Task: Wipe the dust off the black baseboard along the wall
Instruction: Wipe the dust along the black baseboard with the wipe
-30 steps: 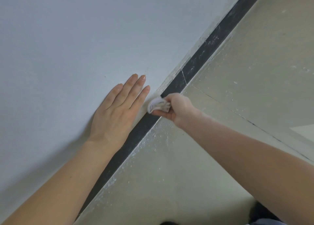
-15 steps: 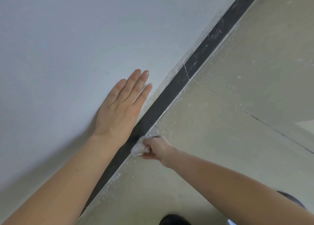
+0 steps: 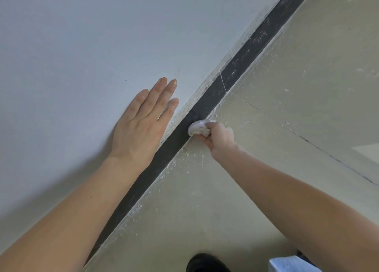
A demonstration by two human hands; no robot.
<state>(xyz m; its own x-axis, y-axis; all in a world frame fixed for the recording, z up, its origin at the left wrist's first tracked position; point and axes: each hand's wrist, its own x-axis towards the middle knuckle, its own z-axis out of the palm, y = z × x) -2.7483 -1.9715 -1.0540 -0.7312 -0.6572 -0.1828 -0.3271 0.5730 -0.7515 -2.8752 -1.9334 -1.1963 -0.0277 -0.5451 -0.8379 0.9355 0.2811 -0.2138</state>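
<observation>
Baseboard point(image 3: 209, 99) touched by cloth point(image 3: 198, 128), perhaps tissue.

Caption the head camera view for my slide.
Right hand presses a white cloth to the black baseboard; left hand flat on the wall.

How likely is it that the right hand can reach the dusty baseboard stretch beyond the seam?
Probably yes. The right hand holds the white cloth on the black baseboard just short of the seam; nothing lies on the strip ahead, and the left hand rests on the wall.
</observation>
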